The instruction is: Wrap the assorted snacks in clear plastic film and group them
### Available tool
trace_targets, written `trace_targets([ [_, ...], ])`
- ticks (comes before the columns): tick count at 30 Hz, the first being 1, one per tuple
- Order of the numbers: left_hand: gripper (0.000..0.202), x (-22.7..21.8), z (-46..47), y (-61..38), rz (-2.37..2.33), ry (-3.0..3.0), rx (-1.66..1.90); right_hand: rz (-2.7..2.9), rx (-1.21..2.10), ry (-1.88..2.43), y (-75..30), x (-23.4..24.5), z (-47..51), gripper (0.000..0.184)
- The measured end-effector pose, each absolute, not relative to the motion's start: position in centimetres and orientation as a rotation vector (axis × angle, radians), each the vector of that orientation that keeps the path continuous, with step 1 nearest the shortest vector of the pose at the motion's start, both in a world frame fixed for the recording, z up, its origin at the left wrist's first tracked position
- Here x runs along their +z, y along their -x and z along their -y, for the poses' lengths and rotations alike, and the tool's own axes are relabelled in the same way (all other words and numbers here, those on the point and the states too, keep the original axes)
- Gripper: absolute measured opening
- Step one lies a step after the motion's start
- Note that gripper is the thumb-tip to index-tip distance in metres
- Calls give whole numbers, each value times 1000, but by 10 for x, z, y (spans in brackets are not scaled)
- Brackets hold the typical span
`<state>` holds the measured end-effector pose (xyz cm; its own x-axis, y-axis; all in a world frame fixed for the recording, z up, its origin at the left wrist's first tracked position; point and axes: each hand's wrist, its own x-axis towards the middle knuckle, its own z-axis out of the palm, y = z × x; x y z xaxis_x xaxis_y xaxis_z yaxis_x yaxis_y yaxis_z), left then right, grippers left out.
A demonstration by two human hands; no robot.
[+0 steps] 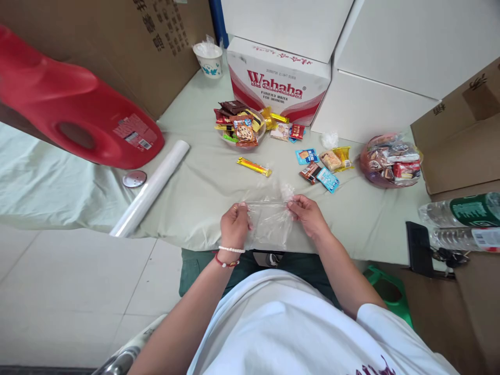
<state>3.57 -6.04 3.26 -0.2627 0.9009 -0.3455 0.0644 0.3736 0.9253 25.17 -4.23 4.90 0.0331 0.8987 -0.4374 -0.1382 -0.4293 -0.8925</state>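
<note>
A thin clear plastic bag (269,224) is stretched between my two hands over the front edge of the table. My left hand (235,225) pinches its left side, with a white bracelet and a red one on that wrist. At the bag's upper right corner, my right hand (308,214) grips the plastic between thumb and fingers. Just beyond the bag lies a yellow snack stick (253,166). Farther right are a brown snack packet (310,172), a blue packet (327,179) and a wrapped cake (331,160).
A bowl of snacks (244,127) stands at the back, and a wrapped snack basket (390,160) at the right. On the left are a plastic film roll (152,187) and a big red jug (86,104). A Wahaha carton (277,78), paper cup (210,60) and plastic bottles (461,213) border the table.
</note>
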Motion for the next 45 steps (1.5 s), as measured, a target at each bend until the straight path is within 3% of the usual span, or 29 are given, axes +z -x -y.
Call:
trace_targets([
  [4,27,31,66,-15,-1946,-1102,1017,819,1460,1534,-269,49,44,44],
  [7,34,38,74,-10,-2140,-1709,1152,862,1449,1555,-271,46,43,40],
  [10,35,47,70,-14,-1675,-2446,932,958,1486,1532,-268,44,39,35],
  [12,44,46,60,-16,-1388,-2637,646,1013,1522,1512,-269,45,36,34],
  [16,58,25,46,-12,-1454,-2578,318,1006,1440,1554,-299,43,37,39],
  [22,69,5,60,-5,-1535,-2513,337,1032,966,1850,-356,43,59,31],
  [25,68,8,63,-9,-1543,-2497,338,1409,537,1768,-329,58,63,28],
  [27,67,10,61,-11,-1553,-2488,335,1818,439,1560,-297,67,62,30],
  [30,63,11,60,-8,-1557,-2499,349,2381,487,1356,-263,67,59,43],
  [33,63,10,64,3,-1540,-2543,401,2604,641,1388,-279,54,62,58],
  [40,57,7,64,32,-1433,-2552,543,2213,966,1425,-403,72,105,29],
  [45,47,22,40,29,-1466,-2631,690,1875,938,1725,-427,116,76,30],
])
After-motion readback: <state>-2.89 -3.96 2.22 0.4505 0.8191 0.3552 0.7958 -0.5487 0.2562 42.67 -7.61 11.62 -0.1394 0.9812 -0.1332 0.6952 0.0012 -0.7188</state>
